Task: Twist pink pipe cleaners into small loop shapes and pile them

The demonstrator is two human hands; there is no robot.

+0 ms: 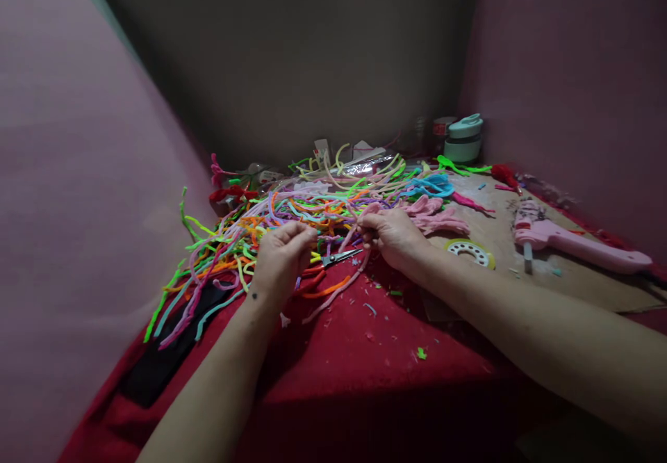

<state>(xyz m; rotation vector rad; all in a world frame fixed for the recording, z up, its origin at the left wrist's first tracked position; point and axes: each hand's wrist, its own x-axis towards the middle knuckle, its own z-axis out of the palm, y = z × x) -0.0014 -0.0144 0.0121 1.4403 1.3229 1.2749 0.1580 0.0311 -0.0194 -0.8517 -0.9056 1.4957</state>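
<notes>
My right hand (393, 237) pinches a pale pink pipe cleaner (341, 296), whose lower end trails down over the red cloth. To its left my left hand (284, 254) is closed with thumb and fingertips together; whatever may be between them is too small to make out. Between the two hands lie scissors (338, 257) with red handles, blades pointing right, partly hidden by the left hand. Beyond both hands spreads a tangled heap of many-coloured pipe cleaners (244, 240). Bundled pink pipe cleaner loops (438, 220) lie just past my right hand.
A roll of tape (472, 251) and a pink hot glue gun (588, 240) rest on a cardboard sheet (500, 223) at right. A mint-lidded jar (463, 140) stands at the back. A black item (167, 359) lies at left. Small coloured scraps dot the red cloth (354, 359).
</notes>
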